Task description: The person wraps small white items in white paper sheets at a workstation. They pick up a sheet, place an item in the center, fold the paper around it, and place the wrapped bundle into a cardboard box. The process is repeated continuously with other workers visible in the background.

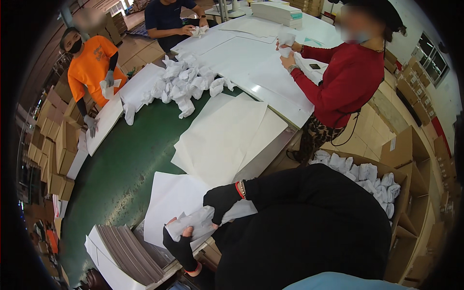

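Observation:
Both my hands wear black fingerless gloves and grip a bundle wrapped in white paper (191,224); what is inside is hidden. My left hand (180,246) closes round its near left end, fingertips on the paper. Against its right side presses my right hand (221,202), with a red band and a beaded bracelet at the wrist. Beneath the bundle lie white paper sheets (162,195) at the table's edge. Farther off, a stack of large off-white sheets (222,140) spreads over the green tabletop (111,174).
A pile of wrapped white bundles (181,79) sits at the far side. Grey-brown boards (130,253) are stacked near left. At right stands a carton (408,181) with several wrapped bundles. Co-workers in orange (94,67), dark blue (169,21) and red (348,72) handle white paper around the table.

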Available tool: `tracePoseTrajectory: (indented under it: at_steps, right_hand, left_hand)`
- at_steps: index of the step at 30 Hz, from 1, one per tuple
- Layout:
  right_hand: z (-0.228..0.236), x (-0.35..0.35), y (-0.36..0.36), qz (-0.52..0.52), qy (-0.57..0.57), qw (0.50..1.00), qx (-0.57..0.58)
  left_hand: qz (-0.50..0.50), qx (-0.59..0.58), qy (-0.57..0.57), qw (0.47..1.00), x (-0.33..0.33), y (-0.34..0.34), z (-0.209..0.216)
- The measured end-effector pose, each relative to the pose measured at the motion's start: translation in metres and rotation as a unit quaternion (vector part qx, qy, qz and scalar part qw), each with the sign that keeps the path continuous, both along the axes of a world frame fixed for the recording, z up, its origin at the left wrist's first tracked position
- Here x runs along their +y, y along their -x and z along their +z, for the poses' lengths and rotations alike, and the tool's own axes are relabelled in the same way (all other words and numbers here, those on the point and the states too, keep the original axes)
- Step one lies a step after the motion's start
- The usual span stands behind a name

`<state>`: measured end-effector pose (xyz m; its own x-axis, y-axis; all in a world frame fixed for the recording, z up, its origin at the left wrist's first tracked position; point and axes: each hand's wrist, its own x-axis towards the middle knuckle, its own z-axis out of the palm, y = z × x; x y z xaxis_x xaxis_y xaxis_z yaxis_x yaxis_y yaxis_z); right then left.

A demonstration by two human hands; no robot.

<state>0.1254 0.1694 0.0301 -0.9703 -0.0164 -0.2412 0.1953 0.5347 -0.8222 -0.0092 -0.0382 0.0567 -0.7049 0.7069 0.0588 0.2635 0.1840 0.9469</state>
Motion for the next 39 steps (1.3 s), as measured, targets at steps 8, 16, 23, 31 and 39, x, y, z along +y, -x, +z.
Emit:
tracePoseTrajectory:
  at_steps: [8, 16, 23, 31, 39]
  right_hand:
    - [0.052, 0.003, 0.0, 0.184, 0.184, 0.965, 0.01]
    - [0.066, 0.009, 0.018, 0.247, 0.171, 0.93, 0.211]
    - [0.023, 0.001, 0.023, -0.213, 0.205, 0.918, 0.264]
    - [0.021, -0.027, 0.025, -0.235, 0.143, 0.938, 0.209]
    - [0.04, -0.029, 0.02, -0.221, 0.157, 0.937, 0.219]
  left_hand:
    - [-0.086, -0.251, -0.126, 0.956, -0.013, -0.002, -0.02]
    - [-0.065, -0.419, -0.222, 0.878, -0.026, -0.002, -0.069]
    - [0.147, -0.011, -0.183, 0.972, -0.006, -0.007, -0.028]
    - [0.1, -0.156, -0.174, 0.967, 0.006, -0.019, -0.018]
    - [0.044, -0.136, -0.225, 0.964, 0.017, -0.031, 0.008]
